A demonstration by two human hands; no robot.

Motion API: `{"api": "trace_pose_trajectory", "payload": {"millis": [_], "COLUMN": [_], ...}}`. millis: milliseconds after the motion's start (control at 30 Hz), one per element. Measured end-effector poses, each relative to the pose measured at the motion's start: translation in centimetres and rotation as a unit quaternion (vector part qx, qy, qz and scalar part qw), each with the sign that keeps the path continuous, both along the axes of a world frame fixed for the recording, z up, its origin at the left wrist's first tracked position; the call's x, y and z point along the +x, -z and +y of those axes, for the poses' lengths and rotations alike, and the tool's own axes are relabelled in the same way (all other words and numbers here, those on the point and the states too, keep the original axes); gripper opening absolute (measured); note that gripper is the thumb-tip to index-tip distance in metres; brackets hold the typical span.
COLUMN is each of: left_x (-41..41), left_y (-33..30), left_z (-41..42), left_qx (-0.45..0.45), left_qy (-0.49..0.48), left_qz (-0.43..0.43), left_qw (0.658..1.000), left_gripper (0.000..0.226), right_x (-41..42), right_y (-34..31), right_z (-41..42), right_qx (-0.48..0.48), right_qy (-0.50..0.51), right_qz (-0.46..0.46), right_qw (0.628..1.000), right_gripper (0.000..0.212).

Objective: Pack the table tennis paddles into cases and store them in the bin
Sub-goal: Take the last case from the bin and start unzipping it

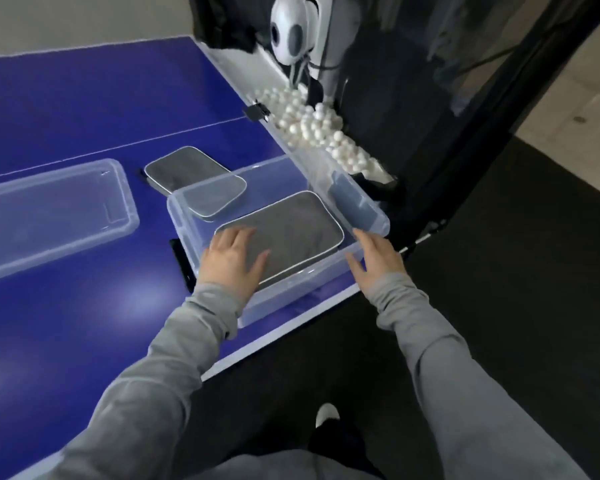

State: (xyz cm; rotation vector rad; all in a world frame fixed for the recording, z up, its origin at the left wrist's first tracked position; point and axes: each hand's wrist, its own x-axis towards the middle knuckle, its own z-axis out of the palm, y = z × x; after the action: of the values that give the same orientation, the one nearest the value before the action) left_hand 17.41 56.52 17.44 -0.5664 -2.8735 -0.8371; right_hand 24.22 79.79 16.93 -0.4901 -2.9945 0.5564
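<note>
A clear plastic bin (357,202) stands at the near right corner of the blue table. Inside it lies a grey paddle case (291,230) with white piping. My left hand (234,258) rests flat on the near end of that case, fingers spread. My right hand (374,261) is open at the bin's near right rim, fingers straight, touching or just off the plastic. A second grey case (184,168) lies on the table behind the bin, partly seen through the bin's wall.
The bin's clear lid (56,213) lies on the blue table (84,98) to the left. Many white balls (319,129) fill a trough along the table's right edge, beside a ball machine (290,32) and black netting. The table edge runs just below the bin.
</note>
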Motion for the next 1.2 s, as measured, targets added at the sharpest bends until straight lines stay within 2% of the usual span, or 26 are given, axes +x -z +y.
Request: {"api": "trace_pose_trajectory", "payload": {"millis": [100, 200, 333, 533, 733, 933, 1067, 1200], "left_x": [-1.7, -2.7, -4.1, -7.9, -9.2, -9.3, -9.4, -9.5], "left_y": [0.6, 1.6, 2.8, 4.4, 7.2, 7.3, 6.9, 6.9], "left_z": [0.1, -0.6, -1.7, -2.7, -3.0, -3.0, -2.9, -2.7], "left_qx": [-0.037, -0.052, -0.058, -0.031, 0.035, 0.083, 0.079, 0.064], "left_qy": [-0.117, -0.216, -0.284, -0.342, -0.353, -0.342, -0.345, -0.358], "left_qz": [-0.009, -0.057, -0.117, -0.155, -0.203, -0.201, -0.212, -0.222], "left_qw": [0.992, 0.973, 0.95, 0.926, 0.913, 0.914, 0.911, 0.905], "left_gripper": [0.055, 0.07, 0.077, 0.087, 0.09, 0.096, 0.096, 0.097], "right_x": [-3.6, -7.2, -11.6, -19.2, -27.3, -33.7, -38.2, -42.3], "right_y": [-0.5, -0.8, -0.6, 0.7, 2.1, 3.5, 4.9, 6.9], "right_z": [1.9, 2.8, 2.4, 0.4, -2.9, -6.0, -7.9, -9.6], "right_qx": [0.015, 0.032, 0.043, 0.062, 0.069, 0.01, -0.029, 0.006], "right_qy": [-0.082, -0.153, -0.215, -0.269, -0.291, -0.279, -0.248, -0.219], "right_qz": [0.009, -0.016, -0.051, -0.055, -0.044, -0.029, -0.113, -0.229], "right_qw": [0.996, 0.988, 0.974, 0.96, 0.953, 0.96, 0.962, 0.949], "right_gripper": [0.052, 0.053, 0.052, 0.053, 0.052, 0.046, 0.047, 0.055]}}
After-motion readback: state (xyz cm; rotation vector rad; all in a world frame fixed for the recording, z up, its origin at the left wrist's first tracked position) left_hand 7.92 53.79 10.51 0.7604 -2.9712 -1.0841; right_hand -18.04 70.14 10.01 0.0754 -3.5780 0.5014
